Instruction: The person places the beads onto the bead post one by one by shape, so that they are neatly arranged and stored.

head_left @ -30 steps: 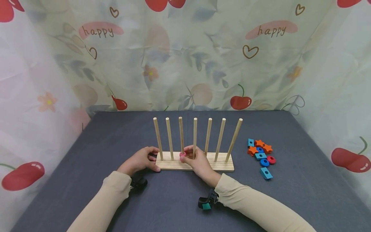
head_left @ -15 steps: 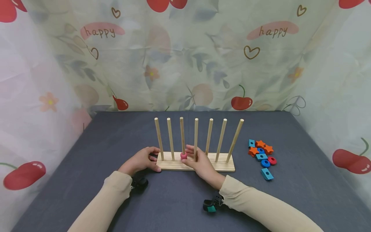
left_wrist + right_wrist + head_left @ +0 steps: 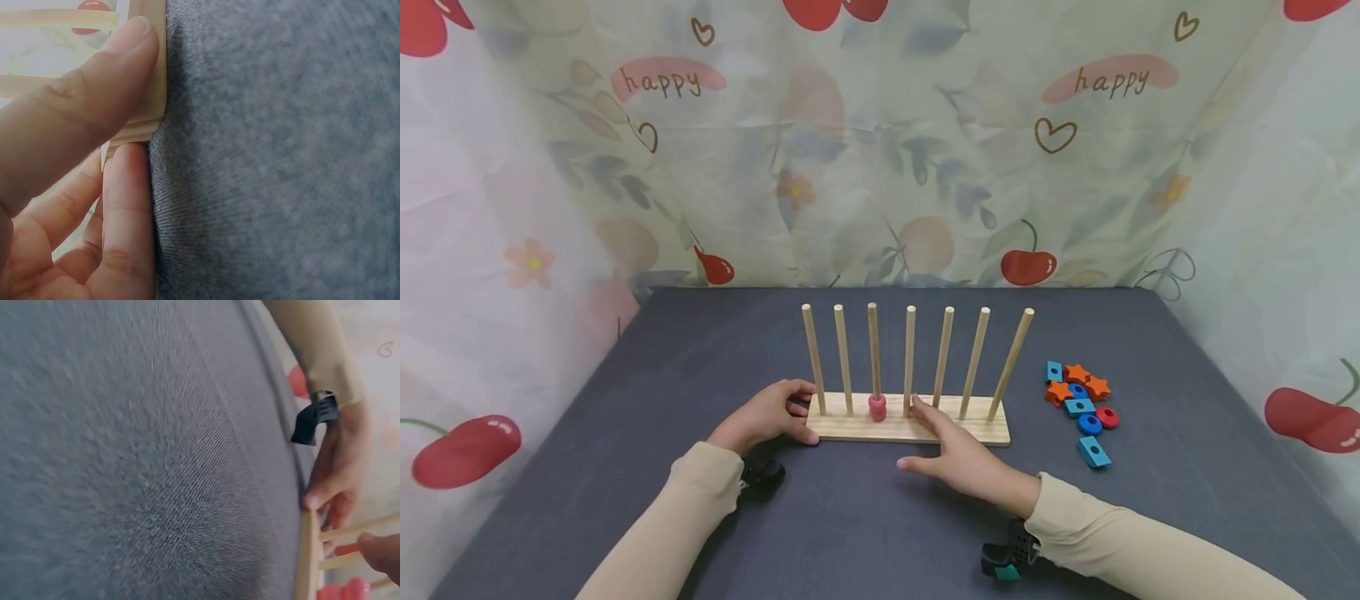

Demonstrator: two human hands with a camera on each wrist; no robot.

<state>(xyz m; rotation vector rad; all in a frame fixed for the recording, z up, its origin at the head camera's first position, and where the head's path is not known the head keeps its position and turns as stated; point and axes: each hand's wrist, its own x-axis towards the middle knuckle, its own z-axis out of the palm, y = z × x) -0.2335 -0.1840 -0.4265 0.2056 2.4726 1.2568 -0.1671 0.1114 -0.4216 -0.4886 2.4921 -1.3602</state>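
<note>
A pale wooden peg board [image 3: 842, 429] with several upright rods stands mid-table in the head view. Low on its third rod from the left sit pink beads [image 3: 877, 407], apparently two stacked. My left hand [image 3: 765, 417] grips the board's left end; in the left wrist view its thumb [image 3: 125, 62] lies along the front edge, and the fingers [image 3: 128, 206] press on the end face. My right hand [image 3: 962, 458] is at the board's front edge, right of the beads, fingers extended and thumb spread, holding nothing. In the right wrist view, the beads [image 3: 342, 590] show at the bottom.
Right of the board lies a loose group of pieces: orange stars [image 3: 1059, 393], blue rings [image 3: 1090, 424], a red ring [image 3: 1107, 417] and light-blue rectangular blocks [image 3: 1094, 452]. A dark grey cloth [image 3: 842, 525] covers the table. Patterned curtains [image 3: 865, 167] hang behind and at the sides.
My right hand has let go of the pink bead on the third rod and drawn back right and toward me, its fingers spreading. My left hand stays on the board's end.
</note>
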